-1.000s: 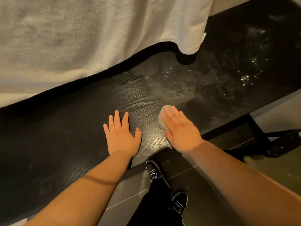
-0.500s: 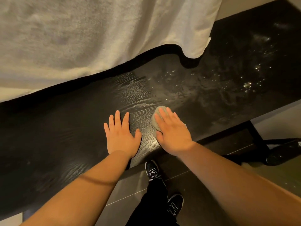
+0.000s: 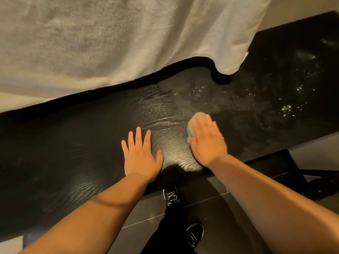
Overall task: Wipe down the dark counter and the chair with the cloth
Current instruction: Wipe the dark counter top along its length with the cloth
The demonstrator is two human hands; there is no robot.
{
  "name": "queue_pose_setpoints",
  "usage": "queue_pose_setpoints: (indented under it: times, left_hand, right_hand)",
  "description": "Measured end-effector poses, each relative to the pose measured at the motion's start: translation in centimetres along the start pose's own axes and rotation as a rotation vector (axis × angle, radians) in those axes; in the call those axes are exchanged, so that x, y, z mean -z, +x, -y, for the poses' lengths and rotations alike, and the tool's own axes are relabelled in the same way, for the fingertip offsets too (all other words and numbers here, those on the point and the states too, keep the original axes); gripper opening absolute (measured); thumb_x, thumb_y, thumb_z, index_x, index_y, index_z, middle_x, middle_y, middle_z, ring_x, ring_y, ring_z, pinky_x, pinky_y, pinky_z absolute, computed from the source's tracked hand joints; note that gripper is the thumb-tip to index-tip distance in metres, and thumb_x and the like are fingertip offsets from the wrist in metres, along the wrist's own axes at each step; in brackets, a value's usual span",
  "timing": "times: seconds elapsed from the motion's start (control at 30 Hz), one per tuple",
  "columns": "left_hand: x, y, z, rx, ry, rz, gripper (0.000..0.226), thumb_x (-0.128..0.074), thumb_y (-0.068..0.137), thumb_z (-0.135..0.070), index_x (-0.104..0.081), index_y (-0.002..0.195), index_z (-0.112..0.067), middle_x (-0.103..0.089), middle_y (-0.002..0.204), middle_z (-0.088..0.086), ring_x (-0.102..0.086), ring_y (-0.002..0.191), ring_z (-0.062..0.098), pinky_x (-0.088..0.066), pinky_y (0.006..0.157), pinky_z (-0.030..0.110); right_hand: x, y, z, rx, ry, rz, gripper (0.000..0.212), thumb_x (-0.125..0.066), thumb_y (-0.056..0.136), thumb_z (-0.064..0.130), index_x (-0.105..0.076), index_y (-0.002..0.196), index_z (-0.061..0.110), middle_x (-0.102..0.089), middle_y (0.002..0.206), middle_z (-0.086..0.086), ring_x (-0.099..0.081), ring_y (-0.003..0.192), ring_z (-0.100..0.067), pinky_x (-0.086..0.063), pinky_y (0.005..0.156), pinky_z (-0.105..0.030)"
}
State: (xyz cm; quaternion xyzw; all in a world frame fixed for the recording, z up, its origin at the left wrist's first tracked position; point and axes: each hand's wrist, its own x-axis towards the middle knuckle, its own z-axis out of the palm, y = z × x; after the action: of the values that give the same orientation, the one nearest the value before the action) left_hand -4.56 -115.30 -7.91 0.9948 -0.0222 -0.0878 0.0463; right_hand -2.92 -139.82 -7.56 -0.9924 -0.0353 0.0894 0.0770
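Observation:
The dark wood-grain counter (image 3: 77, 136) runs across the view from lower left to upper right. My left hand (image 3: 140, 154) lies flat on it near the front edge, fingers straight and spread. My right hand (image 3: 207, 139) presses a small grey cloth (image 3: 191, 128) onto the counter with straight fingers; most of the cloth is hidden under the palm. Wet droplets and smears (image 3: 286, 107) glisten on the counter to the right of the cloth. A streaked sheen (image 3: 157, 105) shows just left of it.
A large white towel (image 3: 110, 37) hangs over the counter's far edge. Below the front edge are dark floor tiles (image 3: 216, 217) and my black shoes (image 3: 171, 196). A dark frame (image 3: 293, 169), perhaps the chair or a counter leg, stands at lower right.
My right hand has slid the cloth a little to the right and further onto the counter. My left hand has stayed flat in place. The camera has drifted slightly.

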Motion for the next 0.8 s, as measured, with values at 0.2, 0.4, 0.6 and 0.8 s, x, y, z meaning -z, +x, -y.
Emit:
queue_pose_setpoints:
  times: [0.2, 0.4, 0.6, 0.8]
  left_hand:
    - [0.5, 0.0, 0.1, 0.000, -0.008, 0.053, 0.083, -0.028, 0.094, -0.062, -0.015, 0.168, -0.028, 0.002, 0.177, 0.005, 0.007, 0.162, 0.034, 0.000, 0.129, 0.061]
    - [1.4, 0.5, -0.5, 0.053, -0.136, 0.075, 0.078, -0.052, 0.097, -0.056, -0.026, 0.165, -0.029, -0.008, 0.176, 0.004, 0.001, 0.162, 0.032, 0.002, 0.129, 0.059]
    - [3.0, 6.7, -1.5, -0.060, -0.103, 0.094, 0.070, -0.044, 0.103, -0.049, -0.023, 0.166, -0.027, -0.011, 0.176, 0.003, -0.004, 0.162, 0.027, -0.003, 0.131, 0.053]
    - [2.6, 11.0, -1.1, -0.167, -0.027, 0.082, 0.069, -0.038, 0.103, -0.049, -0.022, 0.168, -0.029, -0.009, 0.177, 0.005, -0.005, 0.162, 0.034, -0.008, 0.130, 0.057]
  right_hand:
    - [0.9, 0.3, -4.4, 0.157, 0.091, 0.086, 0.068, -0.040, 0.105, 0.032, -0.012, 0.164, 0.015, -0.002, 0.172, -0.004, 0.003, 0.158, -0.029, -0.004, 0.129, -0.047]
    - [2.3, 3.0, -5.3, -0.274, 0.126, 0.032, 0.066, -0.038, 0.103, 0.029, -0.011, 0.161, 0.010, -0.005, 0.169, -0.014, 0.002, 0.155, -0.039, -0.005, 0.127, -0.049]
    - [0.9, 3.1, 3.2, 0.179, 0.049, 0.117, 0.069, -0.038, 0.104, 0.034, -0.012, 0.163, 0.012, -0.002, 0.171, -0.011, 0.003, 0.158, -0.033, -0.008, 0.128, -0.048]
    - [2.7, 6.2, -4.9, -0.088, 0.043, 0.137, 0.067, -0.030, 0.107, 0.032, -0.001, 0.164, 0.011, 0.008, 0.171, -0.009, 0.009, 0.157, -0.032, -0.002, 0.128, -0.047]
